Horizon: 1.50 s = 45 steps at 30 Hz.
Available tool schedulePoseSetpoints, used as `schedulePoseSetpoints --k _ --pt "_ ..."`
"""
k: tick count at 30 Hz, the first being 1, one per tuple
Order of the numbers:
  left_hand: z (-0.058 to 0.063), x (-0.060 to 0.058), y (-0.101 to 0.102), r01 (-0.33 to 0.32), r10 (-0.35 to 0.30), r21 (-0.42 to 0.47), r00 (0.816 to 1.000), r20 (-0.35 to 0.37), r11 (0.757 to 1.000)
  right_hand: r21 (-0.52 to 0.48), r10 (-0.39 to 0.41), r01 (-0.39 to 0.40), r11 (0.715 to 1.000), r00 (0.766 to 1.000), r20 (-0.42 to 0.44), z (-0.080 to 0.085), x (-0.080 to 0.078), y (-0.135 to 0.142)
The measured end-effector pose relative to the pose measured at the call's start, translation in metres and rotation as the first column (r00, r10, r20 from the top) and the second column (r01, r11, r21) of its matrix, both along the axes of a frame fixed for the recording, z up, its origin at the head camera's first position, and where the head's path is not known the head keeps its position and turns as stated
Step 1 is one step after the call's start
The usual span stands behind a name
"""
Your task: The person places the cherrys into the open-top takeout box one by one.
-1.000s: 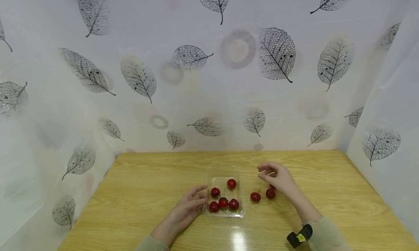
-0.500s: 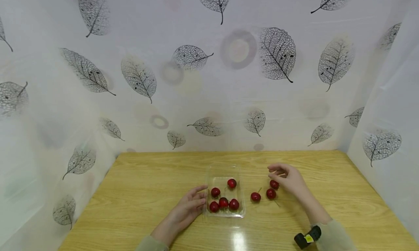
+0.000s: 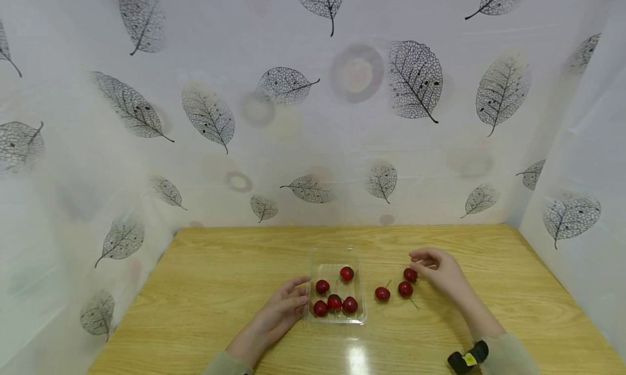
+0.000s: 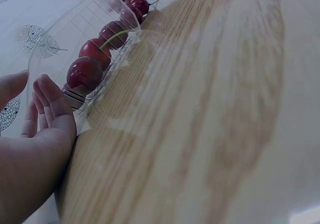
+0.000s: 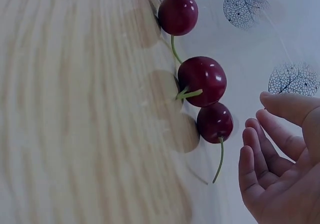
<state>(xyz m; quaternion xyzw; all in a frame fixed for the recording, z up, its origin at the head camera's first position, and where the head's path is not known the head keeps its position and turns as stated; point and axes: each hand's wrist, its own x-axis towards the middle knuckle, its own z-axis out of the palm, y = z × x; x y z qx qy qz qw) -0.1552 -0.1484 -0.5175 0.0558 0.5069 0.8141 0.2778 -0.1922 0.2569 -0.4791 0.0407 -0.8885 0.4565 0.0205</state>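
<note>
A clear plastic box [image 3: 329,268] holds several dark red cherries [image 3: 349,305]. My left hand [image 3: 279,313] rests along its left side, fingers fairly straight; in the left wrist view the fingertips [image 4: 50,91] lie right at the box's end wall. To the right of the box, three cherries with green stems lie on the table: one nearer the box [image 3: 382,294], one in the middle [image 3: 405,289] and one farthest back [image 3: 411,275]. My right hand [image 3: 442,273] hovers beside that rearmost cherry, fingers loosely bent, with nothing between thumb and fingers in the right wrist view.
The wooden table [image 3: 225,266] reaches back to a pale curtain [image 3: 313,147] printed with leaves, which also closes off both sides. A black strap device [image 3: 468,357] sits on the right wrist.
My right hand has moved right and slightly toward me, uncovering the rearmost cherry beside it. The left hand, the box and the cherries in it stay put.
</note>
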Motion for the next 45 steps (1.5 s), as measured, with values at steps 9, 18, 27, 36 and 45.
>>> schedulePoseSetpoints --k 9,18,27,36,45 --pt "0.001 0.000 0.001 -0.012 0.012 -0.018 1.000 0.006 1.000 -0.019 0.025 -0.025 1.000 0.999 0.042 -0.008 0.005 0.006" --pt "0.000 -0.001 0.001 -0.011 0.011 -0.011 1.000 0.009 1.000 -0.057 0.041 -0.038 0.998 0.998 0.041 -0.015 0.007 0.010" --pt "0.001 0.000 0.001 -0.012 0.012 -0.009 1.000 0.012 1.000 -0.081 0.092 -0.084 0.993 0.992 0.089 -0.020 0.007 0.015" --pt "0.002 0.001 0.000 -0.010 0.010 -0.007 1.000 0.004 1.000 -0.076 0.126 -0.118 0.990 0.985 0.119 -0.021 0.006 0.016" --pt "0.002 0.000 0.001 -0.013 0.014 -0.015 1.000 0.019 1.000 -0.063 0.134 -0.127 0.990 0.984 0.114 -0.021 0.005 0.016"
